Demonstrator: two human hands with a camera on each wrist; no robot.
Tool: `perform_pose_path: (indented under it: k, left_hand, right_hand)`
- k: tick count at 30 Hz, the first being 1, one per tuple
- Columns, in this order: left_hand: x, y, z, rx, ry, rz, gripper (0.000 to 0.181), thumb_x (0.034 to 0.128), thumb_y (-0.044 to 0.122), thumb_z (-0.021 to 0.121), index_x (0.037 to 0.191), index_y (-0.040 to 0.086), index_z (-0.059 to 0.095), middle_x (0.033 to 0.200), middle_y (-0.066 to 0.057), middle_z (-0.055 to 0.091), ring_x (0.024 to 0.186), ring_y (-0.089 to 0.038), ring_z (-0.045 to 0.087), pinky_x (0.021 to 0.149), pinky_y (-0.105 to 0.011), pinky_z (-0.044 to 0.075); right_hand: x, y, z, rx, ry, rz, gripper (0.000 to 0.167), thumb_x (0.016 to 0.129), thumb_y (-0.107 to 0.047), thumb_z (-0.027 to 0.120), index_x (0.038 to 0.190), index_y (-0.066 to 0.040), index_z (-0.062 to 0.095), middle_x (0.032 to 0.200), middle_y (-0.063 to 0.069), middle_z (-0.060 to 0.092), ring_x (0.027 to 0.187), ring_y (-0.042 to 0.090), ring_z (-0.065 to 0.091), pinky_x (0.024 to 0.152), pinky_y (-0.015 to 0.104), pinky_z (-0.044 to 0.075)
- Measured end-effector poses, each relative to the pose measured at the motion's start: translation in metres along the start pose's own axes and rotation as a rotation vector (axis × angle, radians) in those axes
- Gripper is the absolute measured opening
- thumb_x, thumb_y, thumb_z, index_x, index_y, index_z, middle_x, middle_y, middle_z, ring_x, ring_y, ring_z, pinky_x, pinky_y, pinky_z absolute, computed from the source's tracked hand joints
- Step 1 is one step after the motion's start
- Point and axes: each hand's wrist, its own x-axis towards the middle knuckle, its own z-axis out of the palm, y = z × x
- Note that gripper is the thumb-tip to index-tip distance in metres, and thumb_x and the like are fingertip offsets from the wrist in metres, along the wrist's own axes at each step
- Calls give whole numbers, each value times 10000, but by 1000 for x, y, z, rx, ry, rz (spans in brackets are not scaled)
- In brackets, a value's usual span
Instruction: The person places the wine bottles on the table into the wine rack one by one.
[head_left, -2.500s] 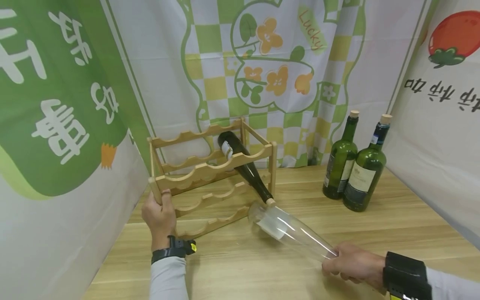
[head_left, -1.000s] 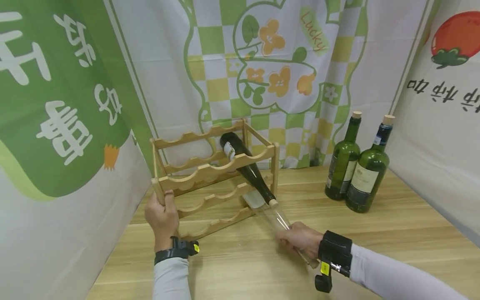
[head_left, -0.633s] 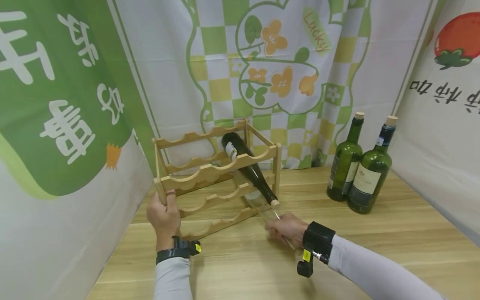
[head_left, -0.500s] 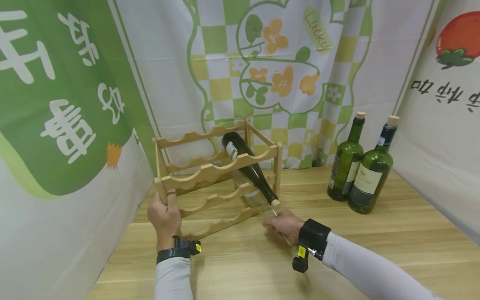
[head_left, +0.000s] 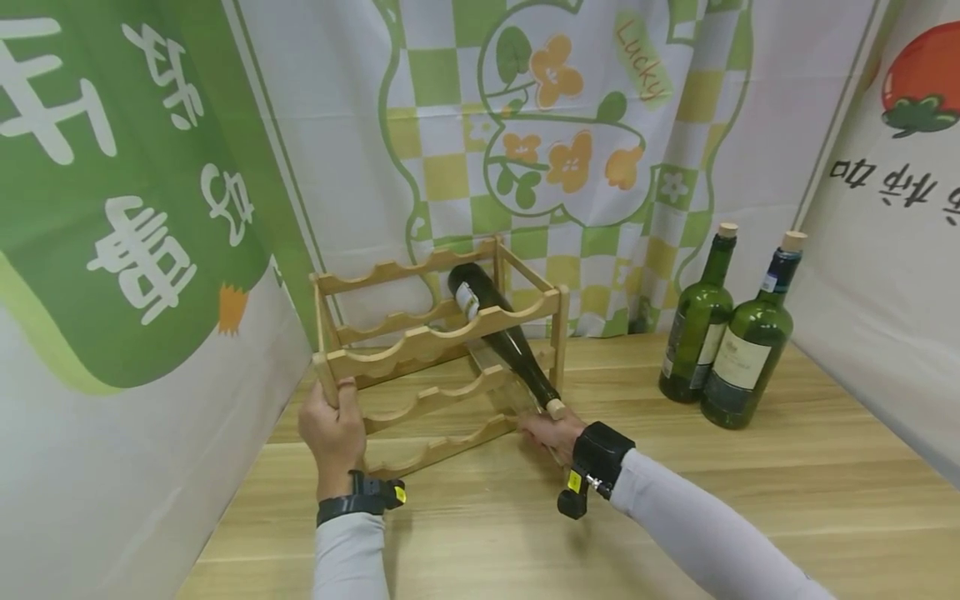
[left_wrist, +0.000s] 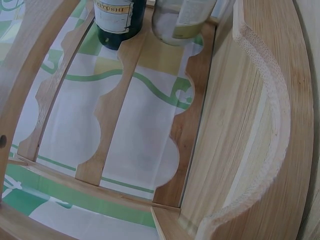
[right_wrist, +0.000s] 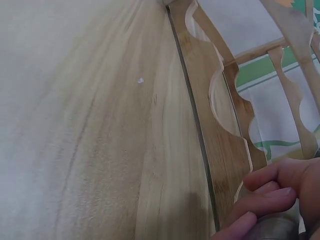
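Observation:
In the head view my left hand grips the front left post of a wooden wine rack. A dark wine bottle lies in the rack's top row at the right, its corked neck sloping toward me. Below it, my right hand holds a clear glass bottle by the neck, with its base inside the rack. The left wrist view shows that clear bottle low beside the dark one. I cannot tell whether it rests on the rails. Curled fingers surround its neck in the right wrist view.
Two corked green bottles, one behind and one in front, stand upright close together at the right of the wooden table. A patterned curtain hangs behind the rack, with printed cloth on both sides.
My right hand has moved left and toward the rack, sliding the clear bottle base-first into it beneath the dark bottle. My left hand keeps its grip on the post.

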Motion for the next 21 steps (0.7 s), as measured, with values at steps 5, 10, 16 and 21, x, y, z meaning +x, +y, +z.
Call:
perform_pose_path:
  k: [5, 10, 16, 21]
  left_hand:
    - [-1, -1, 0, 0, 2, -10, 388, 963, 229, 547, 631, 82, 410, 583, 55, 328, 501, -42, 253, 500, -304, 216]
    - [-2, -2, 1, -2, 0, -5, 396, 965, 231, 544, 644, 33, 423, 590, 49, 328, 509, -54, 258, 507, -313, 220]
    - [-1, -2, 0, -9, 5, 4, 404, 968, 229, 548, 656, -2, 436, 590, 36, 328, 514, -45, 254, 513, -315, 216]
    - [-1, -2, 0, -14, 9, 1, 404, 966, 228, 554, 658, -5, 437, 593, 39, 328, 517, -27, 251, 514, -313, 215]
  right_hand:
    - [5, -1, 5, -11, -15, -20, 321, 897, -115, 598, 631, -183, 431, 572, -95, 389, 563, 89, 369, 562, 225, 312]
    - [4, -2, 9, -43, 9, 5, 208, 905, -156, 591, 740, -122, 468, 786, -2, 498, 802, 190, 541, 781, 291, 442]
    - [-1, -9, 15, -30, 5, -23, 330, 885, -145, 581, 622, -172, 384, 621, -55, 395, 668, 169, 467, 721, 290, 395]
    - [-4, -12, 19, -8, 14, -77, 444, 902, -141, 556, 535, -228, 321, 491, -129, 288, 531, 96, 314, 572, 245, 281]
